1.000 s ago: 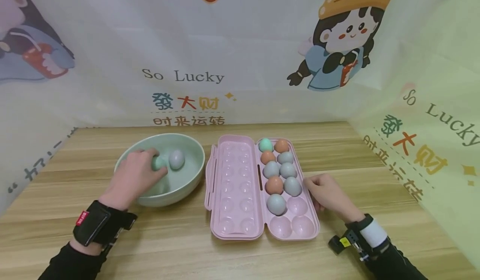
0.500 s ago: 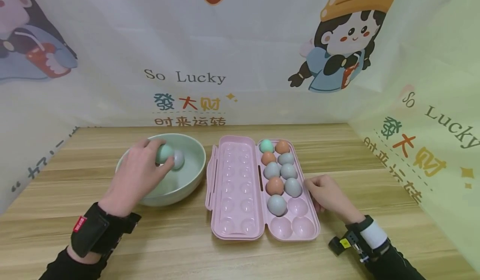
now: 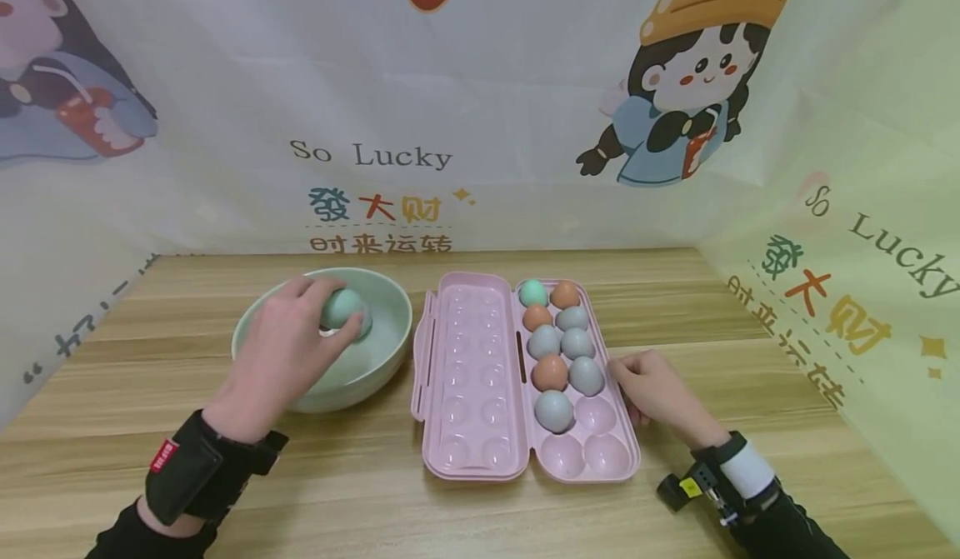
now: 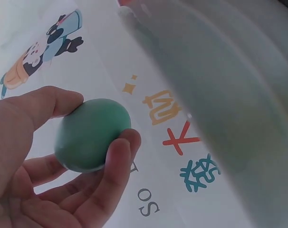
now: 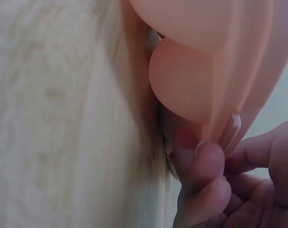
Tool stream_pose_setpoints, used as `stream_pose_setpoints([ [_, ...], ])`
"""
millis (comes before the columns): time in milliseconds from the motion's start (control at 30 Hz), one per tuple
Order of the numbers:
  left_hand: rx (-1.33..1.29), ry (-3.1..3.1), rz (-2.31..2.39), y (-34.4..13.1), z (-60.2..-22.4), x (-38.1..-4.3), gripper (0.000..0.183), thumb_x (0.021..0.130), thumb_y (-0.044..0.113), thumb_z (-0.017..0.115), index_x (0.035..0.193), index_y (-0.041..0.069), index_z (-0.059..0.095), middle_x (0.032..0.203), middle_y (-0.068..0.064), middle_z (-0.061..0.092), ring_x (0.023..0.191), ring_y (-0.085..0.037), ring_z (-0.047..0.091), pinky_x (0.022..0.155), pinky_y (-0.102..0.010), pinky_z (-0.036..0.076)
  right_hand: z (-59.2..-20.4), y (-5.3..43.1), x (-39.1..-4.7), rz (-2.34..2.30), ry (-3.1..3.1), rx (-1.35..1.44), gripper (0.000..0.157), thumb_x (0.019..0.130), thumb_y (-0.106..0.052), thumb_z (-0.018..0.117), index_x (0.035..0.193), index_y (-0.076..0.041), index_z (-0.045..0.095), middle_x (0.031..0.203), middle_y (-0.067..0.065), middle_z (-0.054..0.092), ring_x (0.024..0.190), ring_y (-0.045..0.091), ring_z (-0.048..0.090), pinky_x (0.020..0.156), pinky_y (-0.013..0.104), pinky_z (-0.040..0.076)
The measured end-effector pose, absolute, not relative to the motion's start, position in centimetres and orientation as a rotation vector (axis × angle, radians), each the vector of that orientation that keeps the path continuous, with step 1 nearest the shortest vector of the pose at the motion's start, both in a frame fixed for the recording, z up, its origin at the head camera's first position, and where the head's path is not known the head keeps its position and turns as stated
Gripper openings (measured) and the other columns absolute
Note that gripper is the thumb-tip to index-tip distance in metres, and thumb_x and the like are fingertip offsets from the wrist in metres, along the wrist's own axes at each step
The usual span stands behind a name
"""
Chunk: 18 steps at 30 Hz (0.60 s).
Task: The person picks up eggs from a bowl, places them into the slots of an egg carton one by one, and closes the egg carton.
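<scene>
My left hand (image 3: 287,351) holds a green egg (image 3: 341,306) between thumb and fingers over the pale green bowl (image 3: 375,380). In the left wrist view the green egg (image 4: 89,135) sits among the fingertips, clear of the bowl wall (image 4: 220,95). A paler egg in the bowl is mostly covered by the held one. To the right, my right hand (image 3: 660,390) pinches the side rim of an open pink egg carton (image 3: 474,376). The right wrist view shows fingers and thumb on either side of the carton's rim (image 5: 251,80), below its rounded cups.
The carton's right half holds several eggs: one bright green (image 3: 533,292), some brown (image 3: 550,371), some grey-blue (image 3: 554,411). Three cups (image 3: 606,454) at its near end hold no egg. A printed white cloth (image 3: 510,201) borders the wooden table (image 3: 360,492) behind and at the sides.
My left hand has lifted the green egg from inside the bowl and shifted it slightly right, in front of the paler egg. The right hand and carton have stayed put.
</scene>
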<state>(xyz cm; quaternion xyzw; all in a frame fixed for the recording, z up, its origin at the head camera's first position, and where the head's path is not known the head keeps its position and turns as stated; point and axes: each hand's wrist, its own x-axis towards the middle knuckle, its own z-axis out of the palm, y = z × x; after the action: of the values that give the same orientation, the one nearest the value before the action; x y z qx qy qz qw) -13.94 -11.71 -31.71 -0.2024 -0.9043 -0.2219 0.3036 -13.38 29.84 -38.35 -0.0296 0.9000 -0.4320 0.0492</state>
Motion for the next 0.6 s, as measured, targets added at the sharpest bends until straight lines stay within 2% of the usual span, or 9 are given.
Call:
stream_pose_setpoints([
  [300, -0.580, -2.350, -0.597, -11.3, -31.6, -13.6, 0.036, 0.084, 0.014, 0.075, 0.111, -0.007, 0.064, 0.102, -0.025, 0.063, 0.080, -0.033, 0.063, 0.069, -0.049, 0.054, -38.2, 29.8, -13.3, -1.311, 2.750, -0.099, 0.037, 0.099, -0.014, 0.045, 0.065, -0.005, 0.058, 0.047, 0.002, 0.046, 0.040, 0.013, 0.042, 0.039, 0.025, 0.036],
  [600, -0.645, -2.301, -0.581, -10.5, -31.7, -13.3, 0.035, 0.085, 0.015, 0.075, 0.110, -0.007, 0.064, 0.102, -0.023, 0.063, 0.075, -0.029, 0.063, 0.067, -0.046, 0.055, -38.1, 29.8, -13.2, -1.315, 2.743, -0.103, 0.037, 0.099, -0.014, 0.046, 0.067, -0.004, 0.060, 0.048, 0.002, 0.047, 0.040, 0.013, 0.042, 0.039, 0.026, 0.037],
])
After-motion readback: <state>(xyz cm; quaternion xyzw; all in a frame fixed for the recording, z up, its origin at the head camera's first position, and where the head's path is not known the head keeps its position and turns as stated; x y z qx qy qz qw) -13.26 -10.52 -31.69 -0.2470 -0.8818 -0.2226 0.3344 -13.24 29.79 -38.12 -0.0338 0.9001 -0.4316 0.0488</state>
